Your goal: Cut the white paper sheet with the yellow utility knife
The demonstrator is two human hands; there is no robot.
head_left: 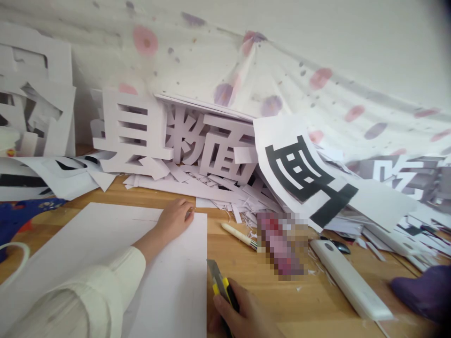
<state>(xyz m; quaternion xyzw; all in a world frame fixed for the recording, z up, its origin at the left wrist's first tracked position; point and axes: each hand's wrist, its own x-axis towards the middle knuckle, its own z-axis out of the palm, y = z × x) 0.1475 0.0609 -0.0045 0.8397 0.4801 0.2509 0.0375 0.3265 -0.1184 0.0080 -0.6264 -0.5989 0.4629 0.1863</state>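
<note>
A large white sheet (169, 291) lies flat on the wooden table in front of me. My left hand (175, 219) is at its far right corner, fingers curled and closed against the sheet's edge. In my right hand (243, 307), low in the view, is a black and yellow utility knife (225, 287). Its broad blade is out and points away from me, alongside the sheet's right edge. Part of the knife's handle is hidden by my fingers. A cream multi-colour pen (239, 235) lies on the table to the right of the sheet.
White cut-out characters (136, 134) stand against the wall over a heap of scraps (207, 188). A printed paper (303, 173) leans at right. Near it lie a blurred-out purple item (280, 249), a long white case (348, 277) and a purple object (423, 291). Something blue (28, 216) sits far left.
</note>
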